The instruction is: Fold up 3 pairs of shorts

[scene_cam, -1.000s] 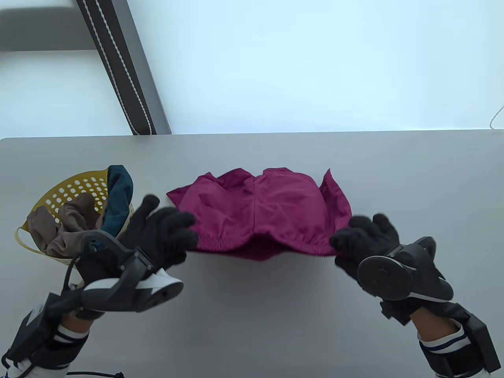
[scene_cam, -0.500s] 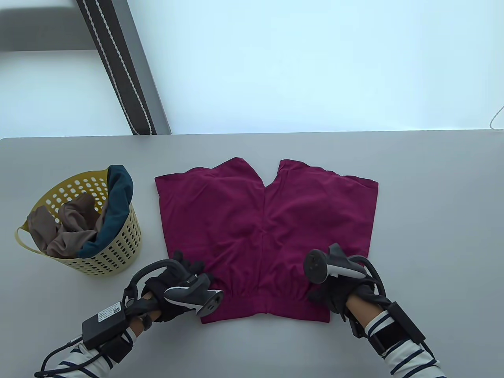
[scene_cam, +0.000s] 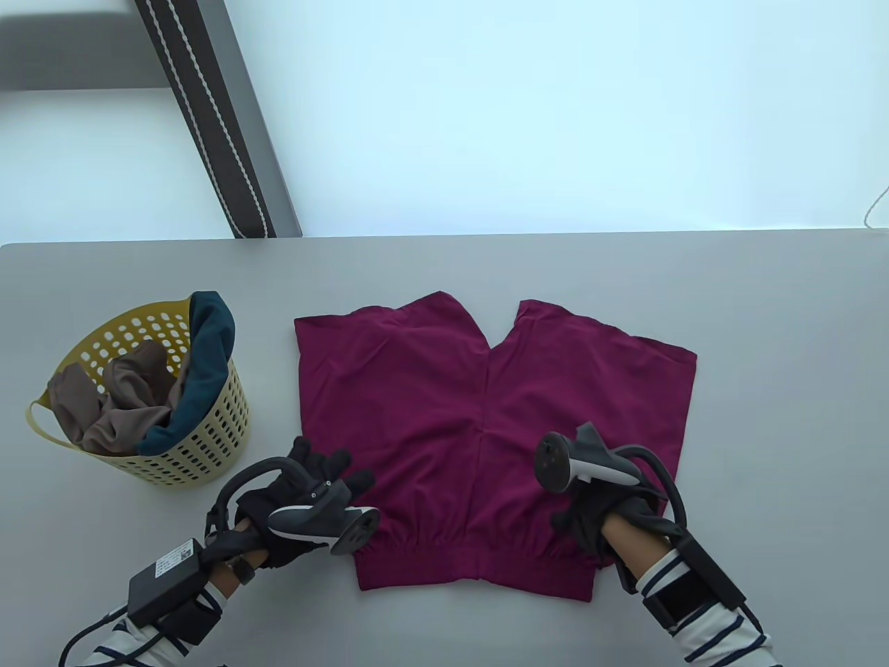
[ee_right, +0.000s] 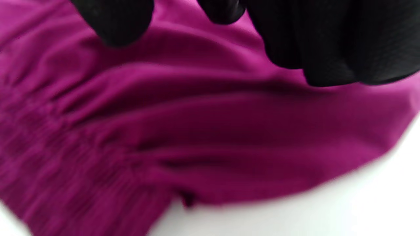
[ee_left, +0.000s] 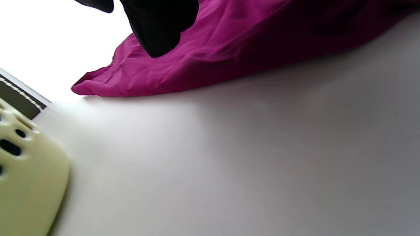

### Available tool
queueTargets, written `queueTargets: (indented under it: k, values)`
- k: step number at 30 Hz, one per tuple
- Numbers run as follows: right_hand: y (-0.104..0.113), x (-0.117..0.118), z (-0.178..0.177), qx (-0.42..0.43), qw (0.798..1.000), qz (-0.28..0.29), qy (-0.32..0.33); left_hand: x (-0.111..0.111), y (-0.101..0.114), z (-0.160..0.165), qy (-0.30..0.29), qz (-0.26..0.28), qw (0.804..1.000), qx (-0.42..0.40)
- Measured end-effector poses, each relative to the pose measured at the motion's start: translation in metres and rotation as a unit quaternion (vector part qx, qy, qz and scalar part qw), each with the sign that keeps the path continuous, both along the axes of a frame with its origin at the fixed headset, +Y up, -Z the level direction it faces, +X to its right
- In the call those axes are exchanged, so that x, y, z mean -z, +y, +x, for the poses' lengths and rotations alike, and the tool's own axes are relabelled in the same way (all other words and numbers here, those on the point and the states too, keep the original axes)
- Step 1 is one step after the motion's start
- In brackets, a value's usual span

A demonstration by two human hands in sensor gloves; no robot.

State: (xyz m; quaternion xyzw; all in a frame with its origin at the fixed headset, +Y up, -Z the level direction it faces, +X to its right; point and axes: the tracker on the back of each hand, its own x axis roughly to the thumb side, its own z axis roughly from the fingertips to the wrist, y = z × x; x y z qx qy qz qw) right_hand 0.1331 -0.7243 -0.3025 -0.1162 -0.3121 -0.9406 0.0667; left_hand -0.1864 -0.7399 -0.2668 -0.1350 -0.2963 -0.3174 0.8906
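Note:
A pair of magenta shorts [scene_cam: 444, 403] lies spread flat on the grey table [scene_cam: 764, 486], waistband towards me and both legs pointing away. My left hand [scene_cam: 326, 472] sits at the waistband's left end with its fingers spread over the fabric edge. In the left wrist view the fingers [ee_left: 157, 29] hang above the shorts [ee_left: 229, 49] and hold nothing. My right hand [scene_cam: 587, 521] is on the waistband's right end, mostly hidden under its tracker. The blurred right wrist view shows its fingertips [ee_right: 115, 26] over the gathered shorts [ee_right: 197, 131], with no cloth pinched.
A yellow perforated basket [scene_cam: 201, 445] stands at the left, close to my left hand, and holds teal shorts [scene_cam: 208, 361] and brown shorts [scene_cam: 118, 403]. Its wall [ee_left: 26, 183] shows in the left wrist view. A dark strap [scene_cam: 208, 118] runs beyond the table's far edge.
The shorts hung bunched from both hands, then were laid out flat and slid slightly right. My left hand's fingers have since spread off the waistband corner.

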Motion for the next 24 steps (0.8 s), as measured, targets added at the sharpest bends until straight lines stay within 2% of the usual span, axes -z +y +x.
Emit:
queueTargets:
  k: [2,5,6,8,10,14,17,20,23,24]
  values:
    - [0.006,0.018,-0.012,0.017,0.999,0.028,-0.018,0.003,-0.006,-0.003,0.025,0.013,1.000,0.008]
    - [0.001,0.056,-0.022,0.035,0.994,0.027,-0.098,0.005,-0.013,-0.004,0.040,0.009,0.998,0.046]
    - [-0.005,0.069,-0.023,0.034,0.991,0.008,-0.129,0.005,-0.015,-0.004,0.044,0.003,0.998,0.053]
    - [-0.028,0.095,-0.021,0.004,0.981,-0.068,-0.181,0.003,-0.017,-0.003,0.040,-0.024,0.997,0.055]
    - [-0.035,0.108,-0.020,-0.063,0.969,-0.065,-0.230,-0.004,-0.011,-0.001,0.013,-0.019,0.998,0.062]
    - [-0.044,0.116,-0.030,-0.084,0.961,-0.063,-0.254,-0.029,-0.004,0.013,-0.075,-0.074,0.994,0.032]
    - [-0.048,0.118,-0.039,-0.032,0.967,-0.046,-0.247,-0.048,-0.004,0.029,-0.137,-0.113,0.984,0.022]
    - [-0.056,0.114,-0.043,0.010,0.977,-0.016,-0.213,-0.062,-0.009,0.043,-0.168,-0.153,0.974,0.007]
    - [-0.059,0.110,-0.037,0.033,0.984,0.015,-0.176,-0.066,-0.010,0.045,-0.194,-0.135,0.972,0.011]
    - [-0.060,0.105,-0.035,0.053,0.985,0.010,-0.161,-0.065,-0.007,0.042,-0.193,-0.105,0.975,-0.003]
